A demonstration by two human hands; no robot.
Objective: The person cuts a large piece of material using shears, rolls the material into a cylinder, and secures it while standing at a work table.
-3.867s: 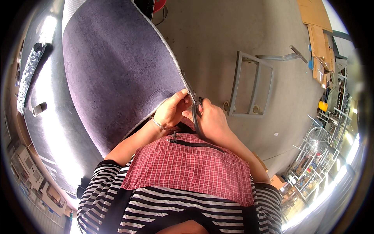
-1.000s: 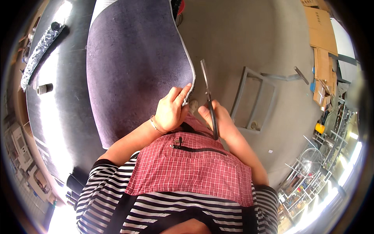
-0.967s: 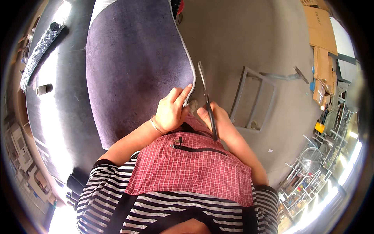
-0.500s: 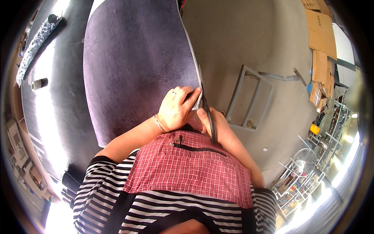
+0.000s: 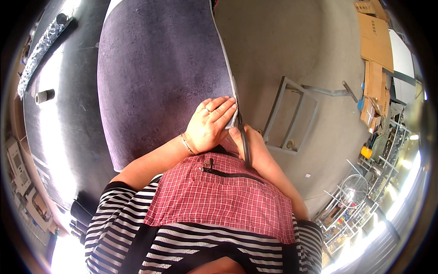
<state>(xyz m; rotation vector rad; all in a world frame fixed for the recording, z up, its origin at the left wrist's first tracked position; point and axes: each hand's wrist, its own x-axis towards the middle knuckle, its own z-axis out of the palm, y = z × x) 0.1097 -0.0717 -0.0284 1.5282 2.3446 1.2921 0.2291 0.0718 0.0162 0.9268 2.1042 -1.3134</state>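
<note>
A large purplish-grey mat (image 5: 159,59) with a pale edge lies over the dark table and reaches its right side. My left hand (image 5: 207,123) is on the mat's near right corner, fingers together over the top and gripping the edge; its thumb is mostly hidden. Black-handled scissors (image 5: 247,148) are held in my right hand (image 5: 255,146), closed around the handle just right of that corner. The blades point away from me along the pale edge, and I cannot make out whether they are apart.
On the dark table (image 5: 68,137) at left lie a small roll (image 5: 44,96) and a long plastic-wrapped piece (image 5: 43,50). A grey metal frame (image 5: 292,114) stands on the floor at right. Cardboard boxes (image 5: 376,41) and a wire rack (image 5: 351,223) line the far right.
My left fingers have straightened and drawn closer together over the mat's edge. The scissors' handle in my right hand has shifted slightly left and looks narrower.
</note>
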